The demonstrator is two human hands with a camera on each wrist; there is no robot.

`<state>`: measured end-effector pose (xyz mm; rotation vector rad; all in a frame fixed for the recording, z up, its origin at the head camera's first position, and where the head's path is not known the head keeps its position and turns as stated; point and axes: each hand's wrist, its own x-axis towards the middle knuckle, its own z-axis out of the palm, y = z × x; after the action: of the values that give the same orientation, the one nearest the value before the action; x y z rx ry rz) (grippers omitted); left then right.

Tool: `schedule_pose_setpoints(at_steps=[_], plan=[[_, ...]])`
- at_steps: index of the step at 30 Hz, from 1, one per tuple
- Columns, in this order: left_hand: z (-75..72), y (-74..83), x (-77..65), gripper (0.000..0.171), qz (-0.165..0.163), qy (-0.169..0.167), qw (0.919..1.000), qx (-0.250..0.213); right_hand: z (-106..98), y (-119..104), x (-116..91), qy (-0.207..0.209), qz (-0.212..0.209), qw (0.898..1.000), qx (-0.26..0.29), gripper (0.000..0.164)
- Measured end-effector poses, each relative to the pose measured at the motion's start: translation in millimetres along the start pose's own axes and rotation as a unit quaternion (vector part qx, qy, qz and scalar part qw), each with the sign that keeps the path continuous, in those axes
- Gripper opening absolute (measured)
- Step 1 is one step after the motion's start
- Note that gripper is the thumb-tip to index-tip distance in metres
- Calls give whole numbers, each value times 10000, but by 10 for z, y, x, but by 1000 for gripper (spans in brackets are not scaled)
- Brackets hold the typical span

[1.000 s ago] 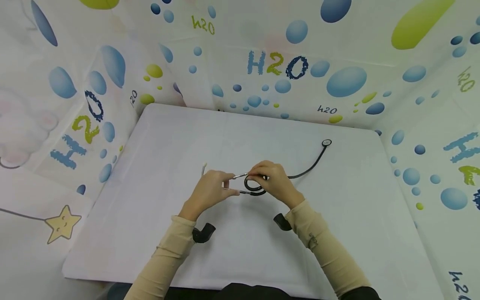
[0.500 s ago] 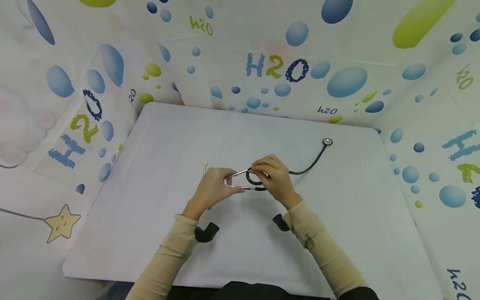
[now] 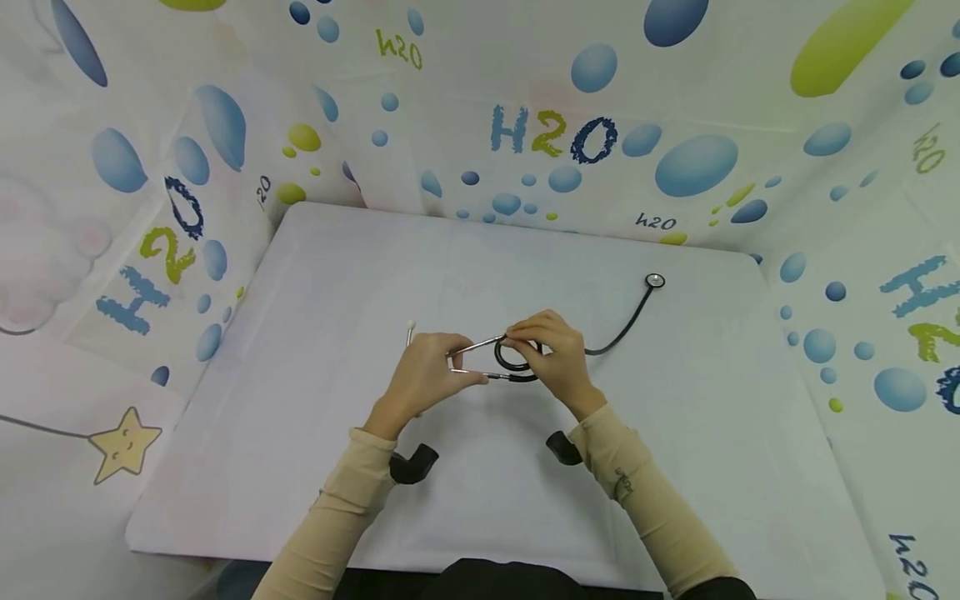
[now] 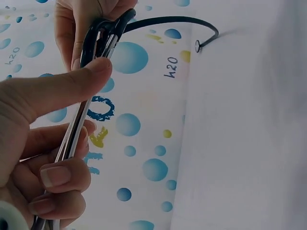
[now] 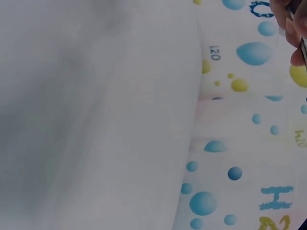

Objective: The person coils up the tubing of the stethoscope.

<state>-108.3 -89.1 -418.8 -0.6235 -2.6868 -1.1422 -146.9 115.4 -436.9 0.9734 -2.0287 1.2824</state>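
A stethoscope (image 3: 517, 367) with black tubing and metal ear tubes is held between both hands above the white table. My left hand (image 3: 429, 377) grips the metal ear tubes, thumb on one side and curled fingers on the other, as the left wrist view (image 4: 57, 177) shows. My right hand (image 3: 551, 354) pinches the black tubing where it meets one ear tube. Between the hands the tubing bends into a loop. The chest piece (image 3: 655, 281) lies at the far right on its tube. A pale ear tip (image 3: 411, 325) sticks out beyond the left hand.
The white table (image 3: 315, 467) spreads under both hands. Behind it and at both sides hangs a white curtain (image 3: 450, 100) printed with blue and green drops. Black wrist mounts (image 3: 414, 465) sit on both forearms.
Both hands have shifted slightly up and stay on the stethoscope. The right hand has drawn a little to the right, and the tubing loop between the hands has changed shape.
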Motion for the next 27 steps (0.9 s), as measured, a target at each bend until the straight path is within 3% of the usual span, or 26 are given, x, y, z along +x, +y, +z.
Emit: schedule_pose_setpoints(at_steps=[8, 17, 27], plan=[[24, -2, 15, 35, 220, 133, 9995, 173, 7, 13, -18, 45, 204, 9996, 183, 19], [87, -16, 21, 25, 282, 502, 9979, 286, 25, 3, 5, -144, 35, 9999, 29, 16], [87, -9, 12, 35, 336, 614, 9961, 544, 66, -19, 9, -53, -17, 10000, 25, 15]])
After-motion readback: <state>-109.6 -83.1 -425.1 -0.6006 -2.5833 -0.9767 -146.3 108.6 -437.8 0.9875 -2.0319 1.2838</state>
